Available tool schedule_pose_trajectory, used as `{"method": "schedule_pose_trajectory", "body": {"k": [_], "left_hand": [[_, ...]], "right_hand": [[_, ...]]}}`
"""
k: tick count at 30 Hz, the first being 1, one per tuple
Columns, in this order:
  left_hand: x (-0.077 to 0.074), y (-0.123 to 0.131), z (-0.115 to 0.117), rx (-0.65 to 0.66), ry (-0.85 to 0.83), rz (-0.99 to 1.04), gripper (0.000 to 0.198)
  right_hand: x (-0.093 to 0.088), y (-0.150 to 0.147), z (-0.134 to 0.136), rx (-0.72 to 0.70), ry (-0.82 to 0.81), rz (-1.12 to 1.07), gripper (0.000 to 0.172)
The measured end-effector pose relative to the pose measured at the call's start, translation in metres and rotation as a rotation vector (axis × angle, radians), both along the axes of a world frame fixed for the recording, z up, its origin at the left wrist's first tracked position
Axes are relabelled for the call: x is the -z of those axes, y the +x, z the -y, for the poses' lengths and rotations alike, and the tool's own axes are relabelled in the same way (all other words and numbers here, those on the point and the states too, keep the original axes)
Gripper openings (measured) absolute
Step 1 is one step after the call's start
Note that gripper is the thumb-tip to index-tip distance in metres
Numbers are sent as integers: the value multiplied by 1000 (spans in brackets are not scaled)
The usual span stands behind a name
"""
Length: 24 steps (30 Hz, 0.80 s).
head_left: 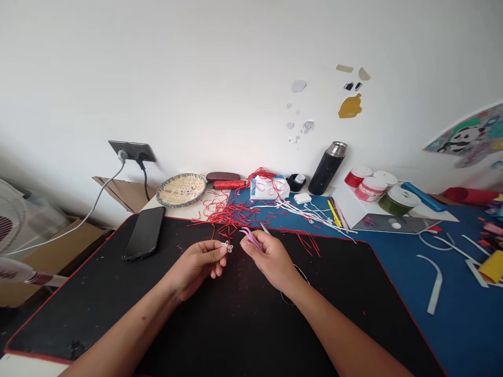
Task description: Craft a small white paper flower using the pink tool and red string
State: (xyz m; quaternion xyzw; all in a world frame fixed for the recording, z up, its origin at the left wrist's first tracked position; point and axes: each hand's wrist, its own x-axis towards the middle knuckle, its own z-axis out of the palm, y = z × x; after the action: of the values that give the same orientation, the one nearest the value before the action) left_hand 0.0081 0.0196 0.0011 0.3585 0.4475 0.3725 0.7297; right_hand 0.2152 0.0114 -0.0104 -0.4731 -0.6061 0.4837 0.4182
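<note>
My left hand (198, 267) pinches a small white cord knot (227, 246); my right hand (271, 259) grips pink tweezers (251, 240) just beside it, both above the black desk mat (98, 309).

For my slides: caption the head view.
Left hand pinches a white cord knot; right hand holds pink tweezers over a black mat.

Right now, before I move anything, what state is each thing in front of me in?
Left hand, pinching a white cord knot
Right hand, gripping pink tweezers
Black phone, lying flat, screen dark
Red cord, loose and tangled
White cords, loose
Black flask, upright, capped
</note>
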Motion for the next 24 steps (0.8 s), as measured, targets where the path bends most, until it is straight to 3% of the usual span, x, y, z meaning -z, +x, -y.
{"method": "schedule_pose_trajectory", "body": {"k": [10, 24], "left_hand": [[-4, 0, 6, 106, -170, 156, 42], [-4, -1, 6, 129, -203, 172, 41]], "right_hand": [[-11, -3, 6, -140, -5, -121, 30], [-13, -4, 6, -139, 0, -42, 22]]}}
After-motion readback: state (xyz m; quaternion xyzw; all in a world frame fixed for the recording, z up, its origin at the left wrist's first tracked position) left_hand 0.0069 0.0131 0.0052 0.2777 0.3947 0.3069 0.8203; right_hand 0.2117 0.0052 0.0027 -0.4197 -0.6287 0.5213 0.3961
